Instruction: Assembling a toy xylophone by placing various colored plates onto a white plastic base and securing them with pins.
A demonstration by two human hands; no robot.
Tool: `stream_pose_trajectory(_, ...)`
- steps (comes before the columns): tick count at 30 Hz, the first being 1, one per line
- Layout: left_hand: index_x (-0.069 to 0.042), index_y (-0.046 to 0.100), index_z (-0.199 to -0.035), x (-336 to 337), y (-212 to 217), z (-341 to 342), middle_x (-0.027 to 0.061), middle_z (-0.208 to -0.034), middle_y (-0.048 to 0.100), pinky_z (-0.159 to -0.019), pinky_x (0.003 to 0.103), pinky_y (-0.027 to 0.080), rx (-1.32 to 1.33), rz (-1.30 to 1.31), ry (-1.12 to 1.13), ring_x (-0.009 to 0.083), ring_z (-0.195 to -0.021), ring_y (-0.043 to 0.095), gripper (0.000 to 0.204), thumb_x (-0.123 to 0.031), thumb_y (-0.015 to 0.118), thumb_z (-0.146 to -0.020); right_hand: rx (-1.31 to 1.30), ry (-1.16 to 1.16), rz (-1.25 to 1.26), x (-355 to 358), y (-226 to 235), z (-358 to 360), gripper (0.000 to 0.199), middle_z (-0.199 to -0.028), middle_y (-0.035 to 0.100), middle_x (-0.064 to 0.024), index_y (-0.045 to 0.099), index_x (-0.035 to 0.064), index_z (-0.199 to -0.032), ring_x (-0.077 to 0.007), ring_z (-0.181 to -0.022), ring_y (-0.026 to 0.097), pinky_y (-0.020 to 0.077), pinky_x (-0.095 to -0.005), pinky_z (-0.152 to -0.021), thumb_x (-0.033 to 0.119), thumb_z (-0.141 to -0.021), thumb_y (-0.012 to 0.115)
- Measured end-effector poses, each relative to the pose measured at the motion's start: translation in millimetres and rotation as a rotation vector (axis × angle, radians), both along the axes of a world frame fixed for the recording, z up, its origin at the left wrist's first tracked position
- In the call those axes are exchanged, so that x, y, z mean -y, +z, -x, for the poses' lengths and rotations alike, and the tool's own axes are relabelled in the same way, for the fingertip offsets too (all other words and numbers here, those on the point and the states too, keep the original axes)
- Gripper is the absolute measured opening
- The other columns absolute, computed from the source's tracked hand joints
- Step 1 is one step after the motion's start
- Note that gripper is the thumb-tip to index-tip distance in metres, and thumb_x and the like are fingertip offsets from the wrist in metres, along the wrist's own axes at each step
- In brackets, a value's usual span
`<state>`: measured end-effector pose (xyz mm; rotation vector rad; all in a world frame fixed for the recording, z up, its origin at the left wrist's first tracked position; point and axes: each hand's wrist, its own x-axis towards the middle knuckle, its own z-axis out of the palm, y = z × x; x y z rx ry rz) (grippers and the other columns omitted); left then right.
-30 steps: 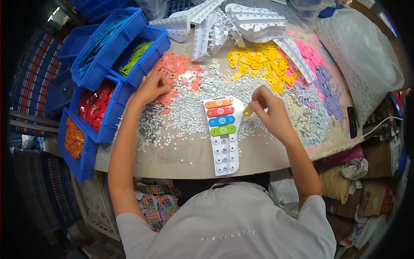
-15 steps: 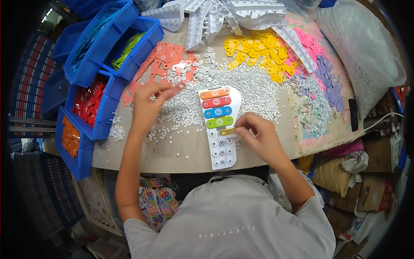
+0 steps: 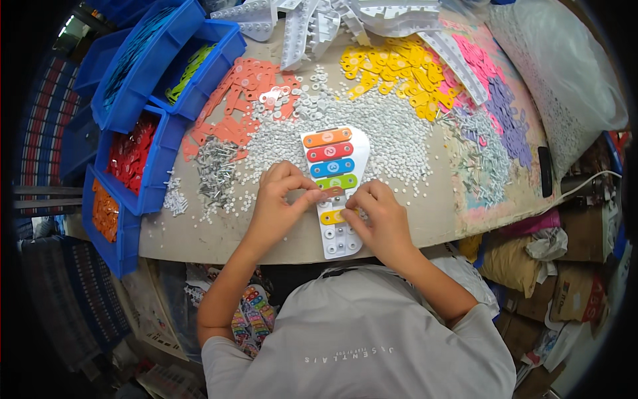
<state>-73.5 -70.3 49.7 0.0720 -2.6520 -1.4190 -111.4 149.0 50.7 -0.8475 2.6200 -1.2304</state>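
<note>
White base (image 3: 343, 251): lies on the table (image 3: 425, 229), its narrow end toward the person; pale rings and silvery posts stud that end, while the far end is broader and smooth at its right.
Yellow bar (image 3: 329, 218): across the base's near half, flat and bright; it could be knocked askew by a brush of the fingers, as no fastener is visible on it.
Right hand (image 3: 382, 219): at the base's right side, fingertips narrowed at the yellow bar's right end; whether they pinch or merely touch it, I cannot tell.
Coral bar (image 3: 332, 191): over the base, between the yellow and green bars; it could slip or sit off its posts, since fingers partly cover it.
Left hand (image 3: 278, 203): at the base's left side, thumb and finger closed on the coral bar.
Green bar (image 3: 336, 181), blue bar (image 3: 331, 166), red bar (image 3: 330, 152), orange bar (image 3: 327, 137): side by side up the base, each with a round hole near either end.
White beads (image 3: 395, 136): scattered around the base's far half; a stray one could lodge under a bar and tilt it.
Yellow pieces (image 3: 392, 70): heaped beyond the base, to its right.
</note>
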Motion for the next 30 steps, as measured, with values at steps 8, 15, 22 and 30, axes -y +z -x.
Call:
stream_pose_trajectory(8,-0.005,0.074,-0.081,-23.5,-6.7,6.0,0.0037,-0.085,0.056,-0.089,0.035,0.037,-0.017,0.090,-0.012,0.0217,-0.091,0.054,0.015,-0.017,0.081,-0.075,0.059,-0.063,-0.010,-1.7,-7.7,-2.3,0.026,-0.090,0.060,-0.0054,0.058,0.0070,-0.094,-0.0241,-0.084,0.063,0.0514,-0.0381,-0.065,0.017,-0.083,0.078)
stream_pose_trajectory(15,-0.011,0.067,-0.087,-32.9,-13.8,5.2,0.0025,-0.090,0.053,-0.087,0.038,0.033,-0.047,0.189,-0.002,0.0221,-0.094,0.051,0.019,-0.018,0.080,-0.076,0.056,-0.109,0.010,-2.7,-11.9,-3.8,0.036,-0.087,0.062,-0.0091,0.056,0.0039,-0.099,-0.0224,-0.076,0.064,0.0539,-0.0346,-0.064,0.020,-0.080,0.083)
stream_pose_trajectory(22,-0.010,0.063,-0.097,-36.4,-12.6,-5.6,0.0043,-0.093,0.056,-0.088,0.039,0.035,-0.127,0.209,0.088,0.0241,-0.092,0.053,0.029,-0.018,0.081,-0.076,0.057,-0.023,-0.038,-3.7,-5.4,-0.7,0.030,-0.091,0.063,-0.0051,0.056,0.0080,-0.098,-0.0245,-0.081,0.063,0.0511,-0.0383,-0.065,0.022,-0.083,0.079)
stream_pose_trajectory(30,-0.003,0.063,-0.095,-24.8,-47.0,-68.2,0.0082,-0.086,0.059,-0.082,0.037,0.041,-0.212,0.068,0.512,0.0241,-0.082,0.054,0.010,-0.002,0.069,-0.087,-0.484,-0.274,-0.140,-50.3,1.2,113.6,0.014,-0.088,0.067,-0.0142,0.069,0.0064,-0.099,-0.0338,-0.084,0.062,0.0499,-0.0451,-0.075,0.003,-0.087,0.062)
